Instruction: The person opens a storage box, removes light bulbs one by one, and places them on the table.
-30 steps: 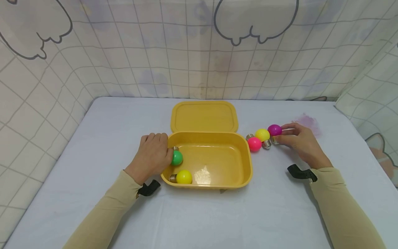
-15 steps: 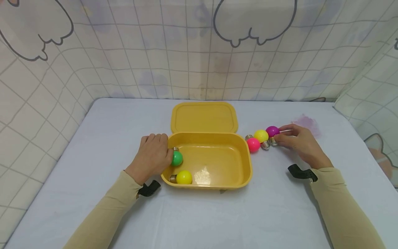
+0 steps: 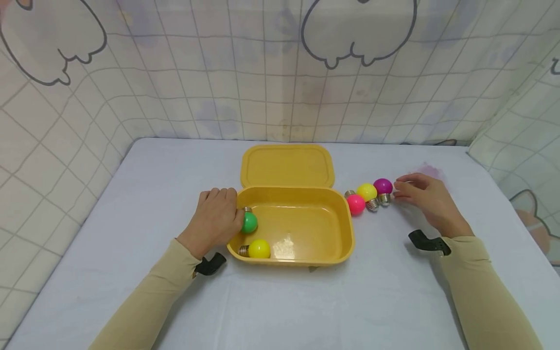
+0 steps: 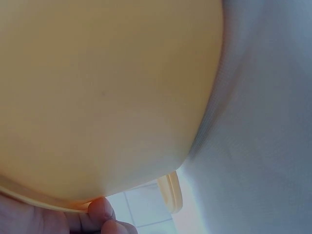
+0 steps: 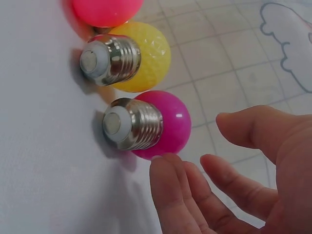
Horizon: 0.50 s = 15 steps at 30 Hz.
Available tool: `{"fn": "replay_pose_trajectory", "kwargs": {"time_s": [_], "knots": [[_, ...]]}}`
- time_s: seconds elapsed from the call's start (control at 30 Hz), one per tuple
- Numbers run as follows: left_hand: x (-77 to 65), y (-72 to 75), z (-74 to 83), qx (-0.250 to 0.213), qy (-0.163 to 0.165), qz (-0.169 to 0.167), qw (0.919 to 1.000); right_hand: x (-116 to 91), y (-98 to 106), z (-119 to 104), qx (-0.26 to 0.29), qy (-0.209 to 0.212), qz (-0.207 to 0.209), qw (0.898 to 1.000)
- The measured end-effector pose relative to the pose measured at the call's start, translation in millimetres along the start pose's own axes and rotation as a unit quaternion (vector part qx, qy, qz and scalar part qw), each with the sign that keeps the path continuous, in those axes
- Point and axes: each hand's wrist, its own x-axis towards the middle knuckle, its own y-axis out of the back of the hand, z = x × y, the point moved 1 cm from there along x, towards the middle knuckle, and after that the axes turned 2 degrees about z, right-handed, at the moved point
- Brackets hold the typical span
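Observation:
My left hand [image 3: 214,216] grips the left rim of a yellow plastic box [image 3: 302,226]; in the left wrist view its fingertips [image 4: 100,209] curl at that rim. Inside the box lie a green light bulb [image 3: 250,222], partly hidden by the thumb, and a yellow bulb [image 3: 259,249]. To the right of the box, my right hand [image 3: 426,199] is beside a purple bulb [image 3: 383,186], holding nothing. Its fingers [image 5: 168,190] are spread from the thumb, one fingertip right at the purple globe in the right wrist view.
Next to the purple bulb lie a second yellow bulb [image 3: 366,191] and a pink bulb [image 3: 356,205], close together by the box's right wall. Behind the box lies its yellow lid [image 3: 287,165]. A grid-patterned curtain [image 3: 280,87] hangs behind the white-covered table [image 3: 280,306].
My right hand has let go of the purple bulb and drawn back a little to the right. The bulb stands slightly further left, near the yellow one. My left hand stays put.

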Motion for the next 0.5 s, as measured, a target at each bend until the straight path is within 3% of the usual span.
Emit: {"fn": "replay_pose_trajectory", "kwargs": {"time_s": [0.2,0.5], "knots": [[-2.0,-3.4,-3.3,0.002,0.002,-0.001,1.0000,-2,-2,-8,0.022,0.011,0.018,1.000],[-0.2,-2.6,-3.9,-0.004,-0.001,-0.004,1.0000,-15,-15,-31,-0.013,0.001,0.034,0.999]]}}
